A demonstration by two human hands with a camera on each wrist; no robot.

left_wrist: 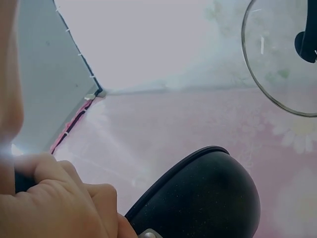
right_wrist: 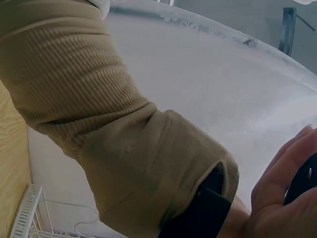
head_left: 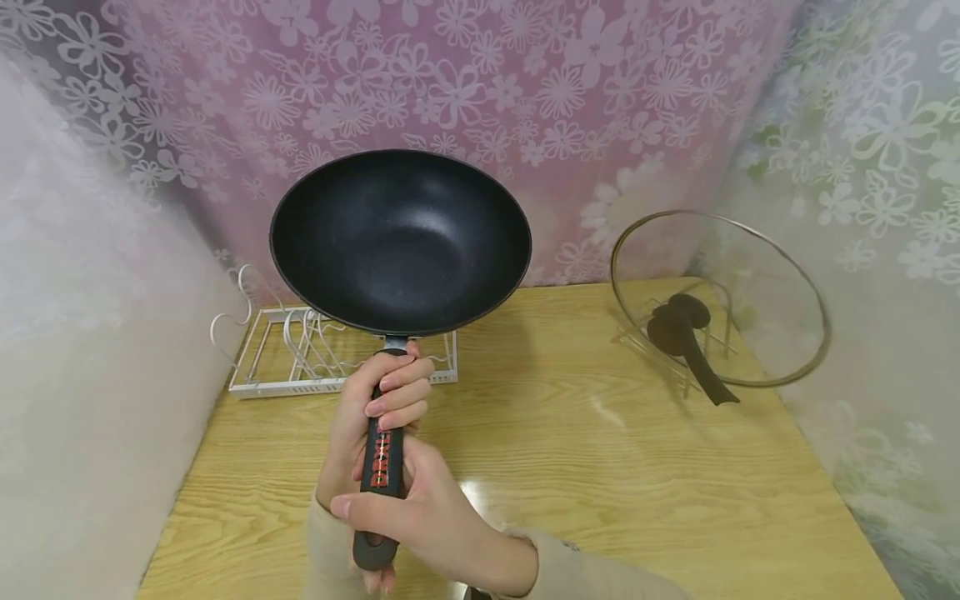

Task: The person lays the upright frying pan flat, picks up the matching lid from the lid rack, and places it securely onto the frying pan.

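Observation:
A black wok (head_left: 401, 242) is held up over the table, its dark inside facing me. My left hand (head_left: 378, 400) grips the handle (head_left: 381, 458) close to the pan, fingers curled over it. Lower down, near the handle's end, my right hand (head_left: 427, 508) holds it too, thumb laid across the top and fingertips showing underneath. In the left wrist view, the wok's outer side (left_wrist: 208, 193) rises beyond the left hand's knuckles (left_wrist: 59, 198). The right wrist view shows the right hand (right_wrist: 282, 208) around the dark handle, partly cut off by the frame.
A white wire rack (head_left: 285, 383) stands on the wooden table (head_left: 570, 467) at the back left, partly behind the wok. On the right, a glass lid (head_left: 813, 367) with a black handle leans upright in a small wire stand (head_left: 727, 333). Flowered curtains (head_left: 487, 67) enclose the table.

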